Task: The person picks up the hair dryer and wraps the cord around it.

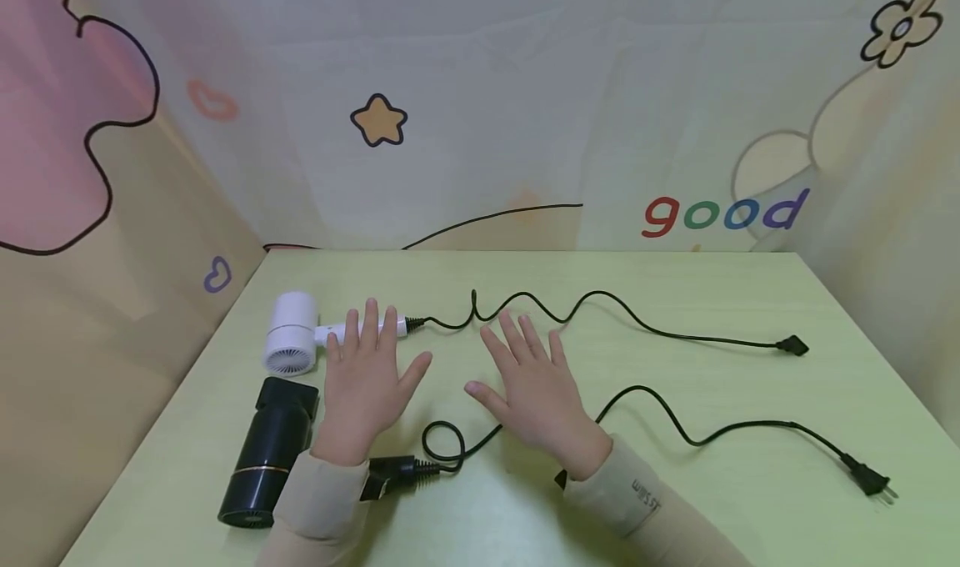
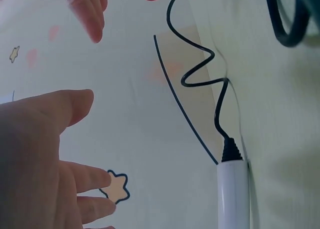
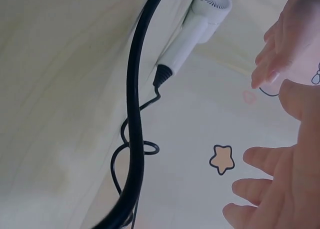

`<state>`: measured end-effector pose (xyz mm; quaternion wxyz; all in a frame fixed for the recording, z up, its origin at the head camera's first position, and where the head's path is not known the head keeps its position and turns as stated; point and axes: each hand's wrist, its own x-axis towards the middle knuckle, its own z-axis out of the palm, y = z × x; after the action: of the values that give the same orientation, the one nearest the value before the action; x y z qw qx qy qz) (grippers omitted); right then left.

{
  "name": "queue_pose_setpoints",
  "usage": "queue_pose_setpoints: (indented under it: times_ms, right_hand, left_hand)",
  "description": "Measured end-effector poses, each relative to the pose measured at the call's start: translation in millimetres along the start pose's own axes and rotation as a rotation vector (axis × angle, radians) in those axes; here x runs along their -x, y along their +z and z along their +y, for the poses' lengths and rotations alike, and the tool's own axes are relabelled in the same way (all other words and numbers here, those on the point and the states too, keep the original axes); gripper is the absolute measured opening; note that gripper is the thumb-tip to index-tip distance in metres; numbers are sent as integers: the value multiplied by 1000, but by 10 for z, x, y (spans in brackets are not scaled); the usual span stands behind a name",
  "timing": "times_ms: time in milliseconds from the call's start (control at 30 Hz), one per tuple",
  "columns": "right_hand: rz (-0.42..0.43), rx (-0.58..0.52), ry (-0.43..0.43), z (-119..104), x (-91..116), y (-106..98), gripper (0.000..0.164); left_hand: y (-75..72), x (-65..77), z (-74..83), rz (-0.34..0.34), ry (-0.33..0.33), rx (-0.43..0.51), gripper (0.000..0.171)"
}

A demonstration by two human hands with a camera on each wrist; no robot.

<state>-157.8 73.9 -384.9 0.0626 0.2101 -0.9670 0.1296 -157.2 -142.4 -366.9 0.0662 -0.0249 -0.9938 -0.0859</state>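
Note:
Both of my hands hover over the table, palms down and fingers spread, holding nothing. In the head view my left hand [image 1: 363,388] partly covers the handle of a white hair dryer [image 1: 292,325]. A black hair dryer [image 1: 262,459] lies nearer, its handle partly hidden by the left sleeve. My right hand [image 1: 543,396] is above the black dryer's cord [image 1: 675,425] and hides a stretch of it. The left wrist view shows the left hand [image 2: 35,149] apart from the white handle [image 2: 233,194]. In the right wrist view, the right hand [image 3: 290,174] touches nothing.
The white dryer's wavy cord [image 1: 645,321] runs along the back to a black plug [image 1: 792,346]. Another plug [image 1: 870,478], with bare prongs, lies at the right. Behind the pale green table [image 1: 750,509] hangs a printed curtain [image 1: 487,117].

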Motion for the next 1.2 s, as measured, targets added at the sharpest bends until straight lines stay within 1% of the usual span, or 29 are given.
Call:
queue_pose_setpoints:
  times_ms: [200,367,467,600,767,933,1200]
  right_hand:
    - [-22,15,-28,-71,30,37,73]
    - [-62,3,-56,-131,57,78,74]
    - [-86,6,-79,-162,73,110,75]
    - [-117,26,-108,-192,92,146,76]
    - [-186,26,-142,-215,122,172,76]
    - [-267,14,-163,-230,148,173,75]
    - [-367,12,-154,-237,164,171,75]
  left_hand:
    - [-25,126,-131,-36,-63,24,80]
    - [-37,213,-254,-42,-115,19,80]
    - [-50,271,-334,-44,-148,28,81]
    - [-72,358,-435,-63,-193,64,86]
    - [-93,459,-553,-93,-247,100,88]
    - [-96,533,-662,-118,-294,101,86]
    - [-56,586,-808,-203,-380,122,92]
